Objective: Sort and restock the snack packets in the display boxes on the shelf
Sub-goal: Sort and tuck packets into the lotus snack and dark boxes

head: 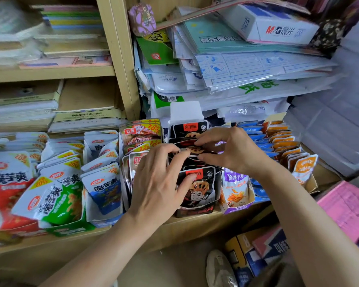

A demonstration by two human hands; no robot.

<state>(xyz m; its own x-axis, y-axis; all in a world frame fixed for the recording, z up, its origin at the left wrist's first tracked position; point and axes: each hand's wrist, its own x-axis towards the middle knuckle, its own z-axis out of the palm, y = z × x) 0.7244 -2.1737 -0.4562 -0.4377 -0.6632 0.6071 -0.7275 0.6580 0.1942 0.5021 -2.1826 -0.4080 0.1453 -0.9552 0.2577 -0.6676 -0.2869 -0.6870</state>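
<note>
Well, along the wooden shelf three boxes of glossy white pouches come first, then the black display box, its flat foil packets standing upright, faces frontward, filed front to back. Both hands are in it: the left hand curls over the front packets, the right hand pinches one packet's top edge further back.

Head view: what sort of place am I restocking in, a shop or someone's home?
Most likely a small shop selling snacks and stationery. Many identical snack packets stand in open display boxes on a wooden shelf; stacked notebooks and a white stationery box sit above.
</note>
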